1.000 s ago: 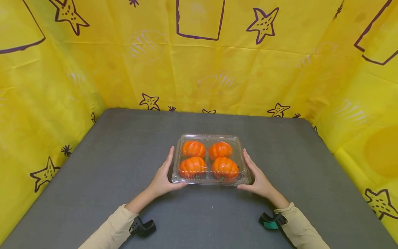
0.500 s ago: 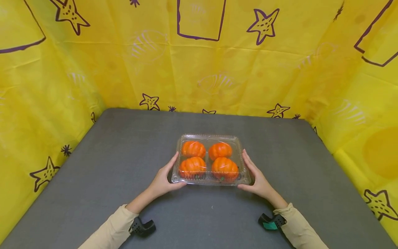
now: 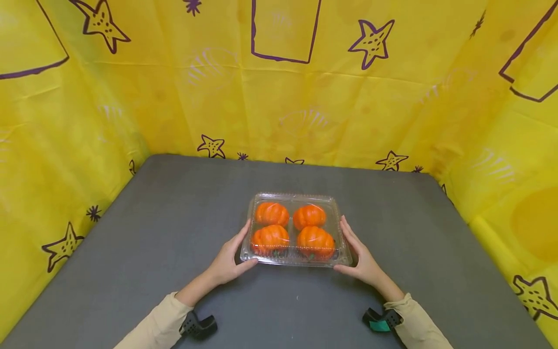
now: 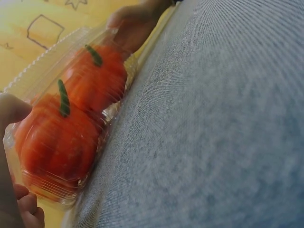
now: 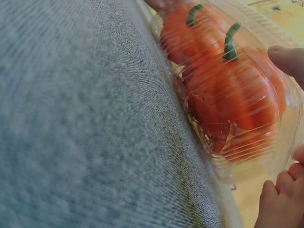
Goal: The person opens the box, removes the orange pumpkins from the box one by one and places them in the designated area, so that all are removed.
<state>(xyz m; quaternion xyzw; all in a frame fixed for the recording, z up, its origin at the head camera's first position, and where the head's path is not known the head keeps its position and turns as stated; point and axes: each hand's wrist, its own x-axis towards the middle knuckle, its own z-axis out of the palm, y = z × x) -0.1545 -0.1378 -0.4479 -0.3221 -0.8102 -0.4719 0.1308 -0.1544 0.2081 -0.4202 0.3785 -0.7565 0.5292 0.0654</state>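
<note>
A clear plastic clamshell container with its lid down sits on the grey table. Inside are several small orange pumpkins in two rows, with green stems showing in both wrist views. My left hand holds the container's left side, thumb at the near left corner. On the opposite side my right hand grips it likewise, thumb at the near right corner. In the left wrist view, the left thumb lies against the plastic, fingers bent lower down. The right wrist view shows the right thumb and bent fingers around the other end.
The dark grey table extends around the container on all sides. Yellow cloth printed with starfish and fish encloses its back and both sides. Black wrist mounts sit at the beige sleeves.
My left fingers have come in against the container's left side. The whole head view has shifted down slightly. The container and pumpkins stay in the same place on the table.
</note>
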